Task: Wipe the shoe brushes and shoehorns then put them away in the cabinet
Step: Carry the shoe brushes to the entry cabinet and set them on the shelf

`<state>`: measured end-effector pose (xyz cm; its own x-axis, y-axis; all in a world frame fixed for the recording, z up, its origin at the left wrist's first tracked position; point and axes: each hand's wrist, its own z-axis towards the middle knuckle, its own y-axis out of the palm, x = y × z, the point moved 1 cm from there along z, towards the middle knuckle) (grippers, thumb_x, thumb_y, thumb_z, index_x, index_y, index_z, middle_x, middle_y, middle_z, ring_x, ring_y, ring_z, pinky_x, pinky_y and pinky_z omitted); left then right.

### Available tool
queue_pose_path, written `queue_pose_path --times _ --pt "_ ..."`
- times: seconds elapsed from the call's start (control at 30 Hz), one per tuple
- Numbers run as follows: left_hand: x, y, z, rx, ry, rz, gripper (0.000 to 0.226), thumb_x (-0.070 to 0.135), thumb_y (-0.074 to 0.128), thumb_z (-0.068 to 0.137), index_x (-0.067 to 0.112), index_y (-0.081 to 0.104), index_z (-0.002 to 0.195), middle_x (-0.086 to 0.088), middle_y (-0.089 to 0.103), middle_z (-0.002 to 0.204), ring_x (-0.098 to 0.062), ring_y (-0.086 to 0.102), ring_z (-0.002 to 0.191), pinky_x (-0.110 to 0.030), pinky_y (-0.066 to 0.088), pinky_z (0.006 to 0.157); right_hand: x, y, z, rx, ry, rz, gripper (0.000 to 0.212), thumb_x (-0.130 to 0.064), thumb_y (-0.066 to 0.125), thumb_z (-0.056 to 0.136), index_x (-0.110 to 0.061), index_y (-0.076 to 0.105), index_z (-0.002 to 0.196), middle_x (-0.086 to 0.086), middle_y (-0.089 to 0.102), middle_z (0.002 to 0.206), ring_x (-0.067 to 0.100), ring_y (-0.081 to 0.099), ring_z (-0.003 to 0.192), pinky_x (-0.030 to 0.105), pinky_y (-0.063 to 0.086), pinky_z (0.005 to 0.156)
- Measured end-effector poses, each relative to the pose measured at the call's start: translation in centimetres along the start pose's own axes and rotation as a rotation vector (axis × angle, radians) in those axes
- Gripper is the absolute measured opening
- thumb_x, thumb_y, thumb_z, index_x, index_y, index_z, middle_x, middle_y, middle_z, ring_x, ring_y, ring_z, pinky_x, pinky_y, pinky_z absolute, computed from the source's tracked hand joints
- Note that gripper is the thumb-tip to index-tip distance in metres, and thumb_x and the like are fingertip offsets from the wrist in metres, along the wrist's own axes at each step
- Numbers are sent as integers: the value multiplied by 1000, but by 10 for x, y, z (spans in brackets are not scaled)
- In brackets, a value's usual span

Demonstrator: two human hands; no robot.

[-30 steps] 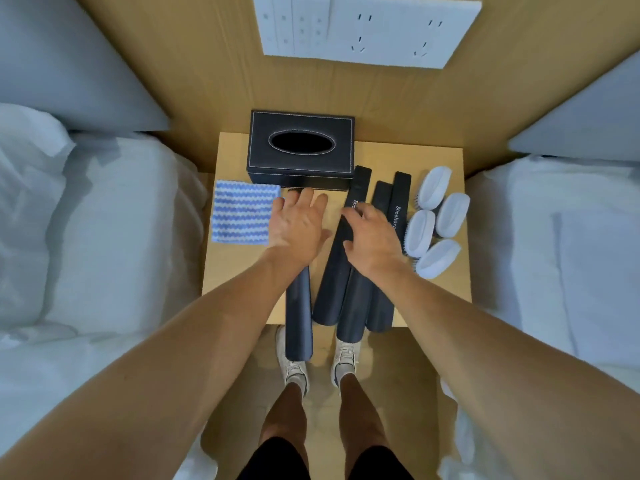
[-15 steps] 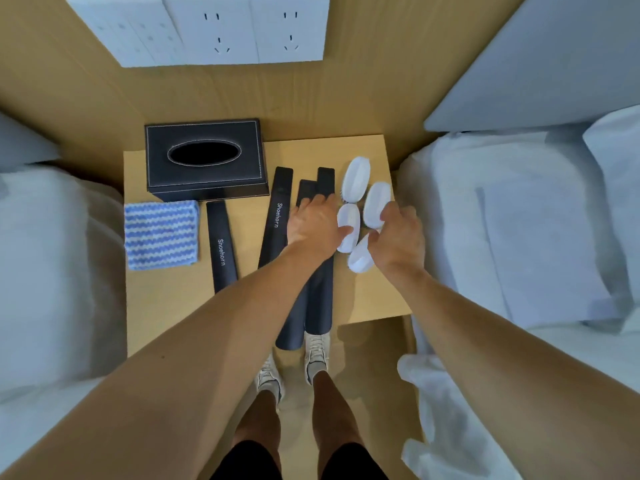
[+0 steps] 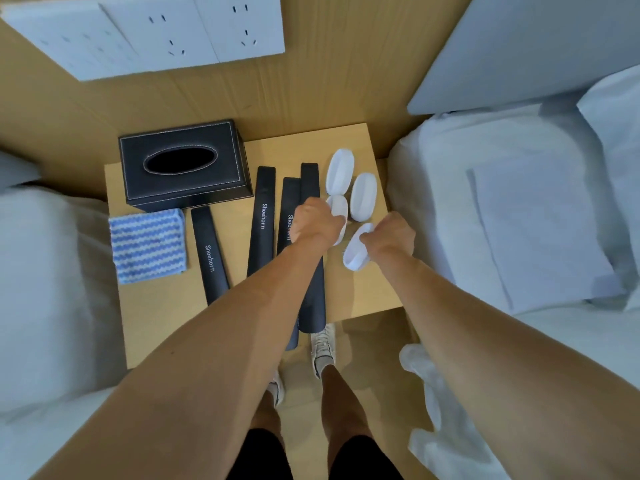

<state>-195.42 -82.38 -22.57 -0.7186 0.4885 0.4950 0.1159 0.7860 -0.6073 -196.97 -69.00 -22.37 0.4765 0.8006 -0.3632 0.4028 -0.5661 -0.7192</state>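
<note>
— What lies on the light wooden desk (image 3: 162,327)?
— Four long black shoehorns (image 3: 210,258), a blue-striped cloth (image 3: 148,245), four white oval brushes (image 3: 363,196).
— The hands?
— The left hand (image 3: 317,225) grips one brush (image 3: 338,211); the right hand (image 3: 393,237) grips another (image 3: 355,256).

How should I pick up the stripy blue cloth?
Pinch the cloth by its near right corner, coming from above. It lies flat and folded on the table, and that corner has bare wood around it, clear of the box.
</note>
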Motion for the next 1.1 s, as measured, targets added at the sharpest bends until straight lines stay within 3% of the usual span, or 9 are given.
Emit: queue_pose_path --times 0.07,0.17,0.37,0.43,0.57,0.7,0.83,1.0,1.1 --pt "3 -8 -7 -10 25 -5 27 27 66 87 5 65 102 -6 62 89 -21 63 81 -27 45 56 -1 -9 -6 -2 19 80 35 -19 73 84 -11 55 113 9 66 111 21 58 83 30 48 62" --pt "13 -25 -23 8 74 4 23 28 68 86 7 65 95 -2 60 82 -16 60 73 -23 38 46 -4 -31 -24 27 65 218 40 -16 75 80 -9 56 115 12 66 110 31 67 97 44 61 77" --pt "40 -64 -66 1 185 -33 14 27 73 81 24 62 87 1 63 91 -18 61 83 -26 49 66 -9 -79 -83 31 174 369 39 -19 80 79 -8 62 111 16 67 110 35 68 99 48 61 83" --pt "51 -76 -85 -11 241 -24 13 27 72 81 23 62 88 0 64 93 -18 58 81 -26 46 67 -7 -94 -108 58 230 459 37 -21 82 78 -9 61 107 16 68 109 33 69 95 47 61 83" --pt "75 -98 -130 -54 374 -34 7 23 66 83 18 66 88 -3 63 101 -20 59 80 -26 48 67 1 -122 -159 88 289 728 47 -15 82 79 -2 63 120 18 67 118 34 67 104 43 58 91" --pt "96 -103 -175 -154 492 -27 14 18 70 80 11 67 91 -4 64 89 -19 58 80 -28 46 65 18 -148 -211 120 276 1029 19 -1 74 85 -1 64 101 12 64 108 25 65 90 29 58 68" --pt "112 -85 -222 -248 606 -58 21 18 72 76 10 55 68 -8 54 68 -21 51 64 -33 46 61 45 -170 -256 149 288 1173 15 2 66 91 -6 58 102 13 59 111 28 59 102 41 52 99" --pt "126 -39 -293 -368 738 -38 23 23 68 81 1 63 75 -15 64 73 -32 59 72 -41 55 72 111 -186 -309 392 323 1345 28 10 65 84 -7 66 106 22 64 118 37 63 101 47 52 100" --pt "130 -3 -348 -485 823 -9 16 19 68 81 5 66 74 -5 68 71 -27 66 77 -40 55 74 166 -193 -348 525 363 1465 28 12 60 86 -6 67 106 24 65 120 35 64 101 49 53 98"
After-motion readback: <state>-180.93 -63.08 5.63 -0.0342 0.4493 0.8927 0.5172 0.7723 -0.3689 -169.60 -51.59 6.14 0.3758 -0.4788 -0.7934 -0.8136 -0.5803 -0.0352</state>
